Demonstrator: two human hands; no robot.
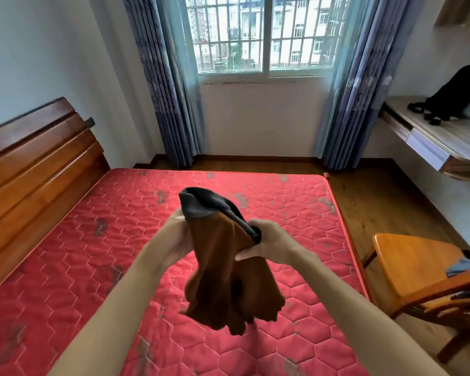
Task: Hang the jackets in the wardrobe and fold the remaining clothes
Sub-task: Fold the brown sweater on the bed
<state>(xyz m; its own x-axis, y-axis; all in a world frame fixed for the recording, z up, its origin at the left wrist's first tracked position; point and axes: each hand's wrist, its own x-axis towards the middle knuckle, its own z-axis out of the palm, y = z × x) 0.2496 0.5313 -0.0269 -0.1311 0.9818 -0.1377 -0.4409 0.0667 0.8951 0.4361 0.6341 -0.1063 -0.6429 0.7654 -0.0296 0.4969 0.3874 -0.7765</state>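
garment (223,270): brown cloth with a dark grey ribbed band at its top, held in the air over the red mattress (65,267), lower part hanging loose and crumpled.
left hand (177,236): grips the garment's left edge just below the ribbed band.
right hand (269,240): clenched round the bunched right side, thumb underneath.
chair (407,261): wooden, right of the bed — blue and dark clothes (463,267) lie on its seat.
desk (451,143): at the right wall — 1 black bag (451,96) on it.
headboard (33,164): wooden, at the left.
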